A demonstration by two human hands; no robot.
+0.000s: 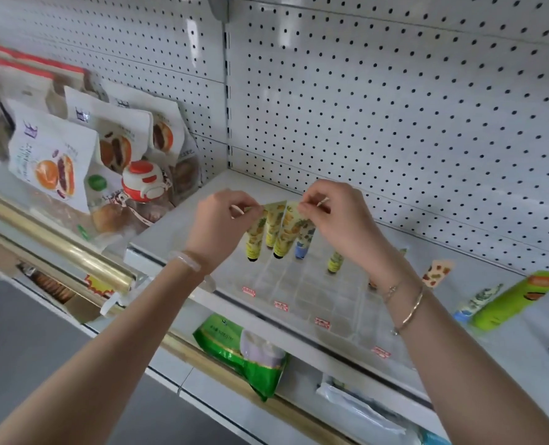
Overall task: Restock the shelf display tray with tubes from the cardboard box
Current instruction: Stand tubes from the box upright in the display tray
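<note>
Left hand (221,216) pinches the crimped top of the left yellow tube (256,231). Right hand (337,213) pinches the right yellow tube (290,231) the same way. Both tubes cap-down over the back row of the clear display tray (302,297). Third yellow tube (271,228) between the hands. Blue tube (302,250) under the right hand. Snack bags (83,155) left of the left hand. Green pack (517,300) lies well right of the right hand.

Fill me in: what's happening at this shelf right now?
A person is loading the clear tray. The left hand pinches the flat end of a yellow tube, and the right hand pinches a second tube, both caps down over the tray's back cells. A blue tube and a green tube already stand in it. Most cells are empty. The box is out of view.
</note>
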